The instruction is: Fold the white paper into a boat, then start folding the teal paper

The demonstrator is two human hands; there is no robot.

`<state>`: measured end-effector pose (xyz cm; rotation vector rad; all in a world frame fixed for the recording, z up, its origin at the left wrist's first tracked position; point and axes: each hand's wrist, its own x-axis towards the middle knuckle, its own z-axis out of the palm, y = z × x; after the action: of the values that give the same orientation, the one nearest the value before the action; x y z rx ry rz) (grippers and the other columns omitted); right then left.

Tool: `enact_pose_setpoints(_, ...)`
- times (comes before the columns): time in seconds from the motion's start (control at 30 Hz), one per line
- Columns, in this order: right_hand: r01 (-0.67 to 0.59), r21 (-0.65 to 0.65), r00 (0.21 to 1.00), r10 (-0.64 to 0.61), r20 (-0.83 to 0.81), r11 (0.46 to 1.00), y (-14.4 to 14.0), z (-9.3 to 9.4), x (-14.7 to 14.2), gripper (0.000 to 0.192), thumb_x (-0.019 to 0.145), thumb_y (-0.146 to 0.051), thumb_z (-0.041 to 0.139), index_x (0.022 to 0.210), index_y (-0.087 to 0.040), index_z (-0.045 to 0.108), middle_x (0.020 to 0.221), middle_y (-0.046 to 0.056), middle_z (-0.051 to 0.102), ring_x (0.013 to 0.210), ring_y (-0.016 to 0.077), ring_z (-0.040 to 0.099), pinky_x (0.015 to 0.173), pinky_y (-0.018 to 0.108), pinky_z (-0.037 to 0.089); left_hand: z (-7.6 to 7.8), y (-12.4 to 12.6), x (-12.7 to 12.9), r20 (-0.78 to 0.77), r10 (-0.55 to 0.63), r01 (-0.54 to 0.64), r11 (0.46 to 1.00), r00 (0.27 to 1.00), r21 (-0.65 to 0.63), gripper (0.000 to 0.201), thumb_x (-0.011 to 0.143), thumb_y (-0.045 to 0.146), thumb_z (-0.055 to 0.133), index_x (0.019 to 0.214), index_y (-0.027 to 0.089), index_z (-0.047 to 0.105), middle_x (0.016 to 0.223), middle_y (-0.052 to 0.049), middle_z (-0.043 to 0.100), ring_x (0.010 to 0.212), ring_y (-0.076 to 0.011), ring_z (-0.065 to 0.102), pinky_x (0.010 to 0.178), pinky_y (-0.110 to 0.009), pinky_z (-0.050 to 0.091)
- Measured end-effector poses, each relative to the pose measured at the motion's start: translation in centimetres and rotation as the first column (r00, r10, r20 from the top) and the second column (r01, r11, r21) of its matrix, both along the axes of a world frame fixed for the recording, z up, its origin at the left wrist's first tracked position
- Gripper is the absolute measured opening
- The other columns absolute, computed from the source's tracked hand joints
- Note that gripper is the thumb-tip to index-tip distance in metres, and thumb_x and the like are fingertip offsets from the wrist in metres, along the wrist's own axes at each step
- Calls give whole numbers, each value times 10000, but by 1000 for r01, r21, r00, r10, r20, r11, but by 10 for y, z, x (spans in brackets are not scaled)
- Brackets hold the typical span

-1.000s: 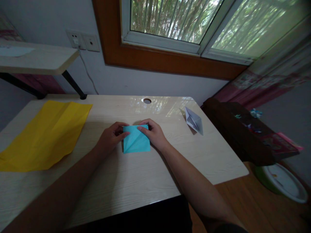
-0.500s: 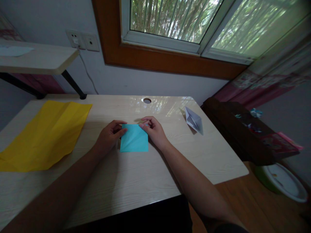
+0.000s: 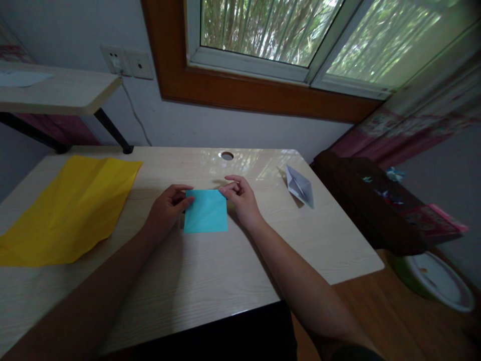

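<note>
A folded square of blue paper (image 3: 206, 211) lies flat on the tabletop (image 3: 225, 271), a little toward the far edge and about midway between the left and right edges, with a hand at each of its far corners. The left hand (image 3: 165, 209) rests on the wood beside the left edge of the square, its fingers curled loosely together and the fingertips (image 3: 189, 200) pressing on the far left corner. The right hand (image 3: 240, 196) sits at the far right corner, thumb and forefinger drawn together in a light pinch at or just above the paper's corner, the other fingers slightly spread; whether it actually grips a layer I cannot tell. The risk, as I judge it, is that the square slides or turns on the smooth, glossy wood if one hand pulls while the other presses only lightly, which would throw the layers out of line and spoil a crease; a hard tug on a single corner could also tear or crumple it. A large yellow sheet (image 3: 71, 208), already creased, lies spread toward the left edge, and a small white folded paper shape (image 3: 299, 186) stands near the far right corner, well apart from the hands. A cable hole (image 3: 227, 156) sits at the far edge. Behind are a wood-framed window (image 3: 270, 35), wall sockets (image 3: 128, 61) and a raised shelf (image 3: 56, 90); a white basin (image 3: 439, 286) rests on the floor at right.
</note>
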<state>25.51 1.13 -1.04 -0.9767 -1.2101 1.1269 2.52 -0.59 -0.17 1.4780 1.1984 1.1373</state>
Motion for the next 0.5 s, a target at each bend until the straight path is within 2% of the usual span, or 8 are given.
enact_pose_setpoints(0.17, -9, -3, 1000, 9, 6, 1000, -2, 3, 0, 408, 733, -406, 835, 1057, -265, 632, 766, -31, 695, 740, 153, 648, 779, 336, 535, 2, 0, -1, 0, -55, 55, 998, 998, -31, 432, 777, 422, 770, 1136, 210, 657, 755, 18, 640, 700, -156, 615, 626, -256, 495)
enact_pose_setpoints(0.33, -59, -4, 996, 59, 61, 998, -5, 5, -2, 412, 744, -437, 828, 1059, -261, 629, 785, -24, 702, 753, 157, 660, 764, 334, 542, -1, 2, -4, -104, -138, 132, 989, 985, -65, 361, 774, 463, 767, 1026, 209, 726, 930, -44, 744, 812, -203, 679, 715, -300, 529)
enact_pose_setpoints(0.5, -111, 26, 988, 107, 111, 993, -9, 4, -3, 367, 777, -400, 812, 1060, -248, 637, 780, -25, 684, 706, 139, 629, 677, 289, 504, -1, 2, -6, -176, -256, 238, 965, 951, -113, 315, 818, 501, 714, 951, 218, 754, 874, -37, 753, 794, -209, 679, 695, -295, 518)
